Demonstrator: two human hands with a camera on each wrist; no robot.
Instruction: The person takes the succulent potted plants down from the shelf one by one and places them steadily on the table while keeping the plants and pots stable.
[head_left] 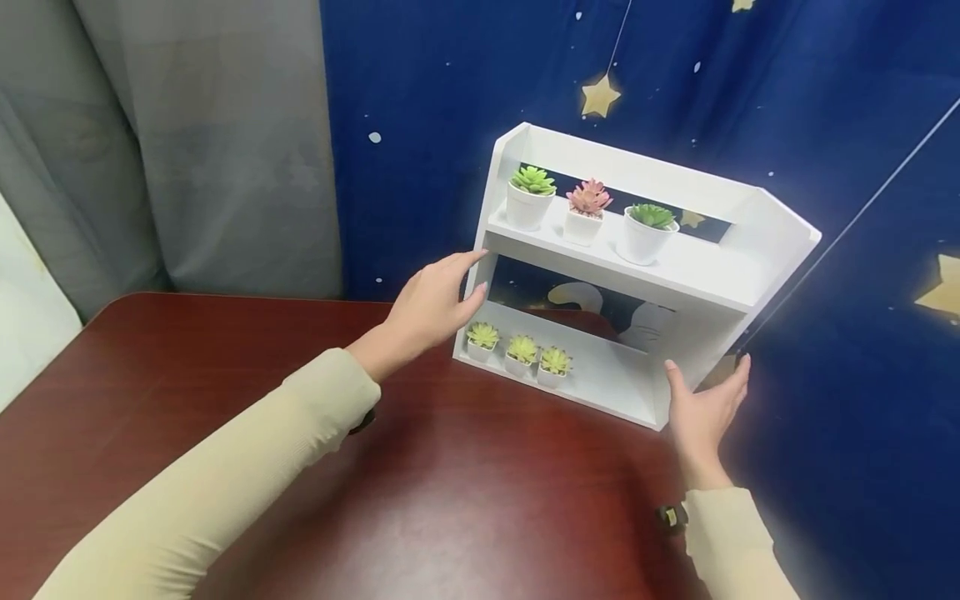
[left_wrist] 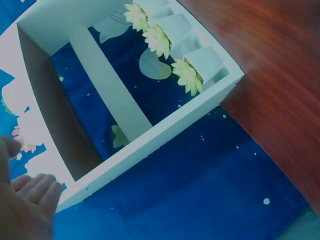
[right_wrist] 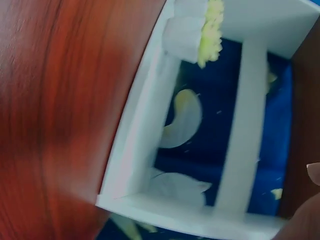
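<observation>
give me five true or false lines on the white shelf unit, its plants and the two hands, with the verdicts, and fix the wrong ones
1. The white shelf unit has three potted plants on its upper board. True.
2. The pink plant is the leftmost of those three in the head view. False: it is the middle one, between two green ones.
3. Three small plants sit toward the left of the lower board in the head view. True.
4. The left hand holds a pot. False: it is at the unit's left side, with no pot in it.
5. The right hand is at the unit's right side. True.
</observation>
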